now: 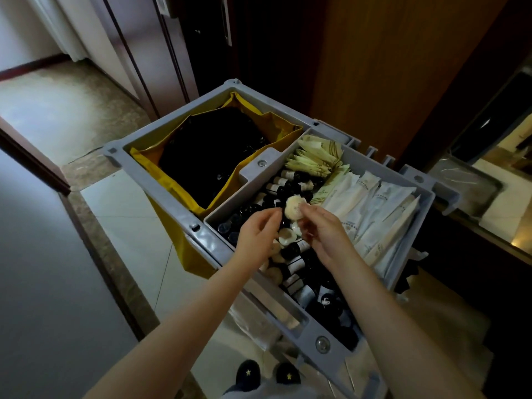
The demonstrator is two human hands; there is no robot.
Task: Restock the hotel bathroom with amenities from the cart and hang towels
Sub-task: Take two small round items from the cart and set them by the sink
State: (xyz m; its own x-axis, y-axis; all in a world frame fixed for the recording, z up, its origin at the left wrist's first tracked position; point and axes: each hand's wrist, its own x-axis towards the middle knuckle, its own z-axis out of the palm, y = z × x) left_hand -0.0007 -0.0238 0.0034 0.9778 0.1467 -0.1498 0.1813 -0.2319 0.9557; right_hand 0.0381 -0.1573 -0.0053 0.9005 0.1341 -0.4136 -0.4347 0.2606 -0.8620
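A grey plastic cart tray (pixel 250 171) stands in front of me, with a compartment of small dark amenity bottles (pixel 290 182) and several round white wrapped soaps (pixel 286 236). Over that compartment my right hand (pixel 322 228) pinches one round wrapped soap (pixel 293 207) by its edge. My left hand (pixel 259 228) is beside it, fingertips at the same soap's left side, fingers curled. White sachets and long packets (pixel 377 208) fill the tray's right side. Folded pale green packets (pixel 313 159) lie at the far end.
A yellow bag with a black liner (pixel 213 156) fills the cart's left bin. A dark wooden door (pixel 374 67) stands behind the cart. A counter edge with a tray (pixel 472 185) is at the right. Tiled floor (pixel 57 254) lies to the left. My slippers (pixel 267 372) are below.
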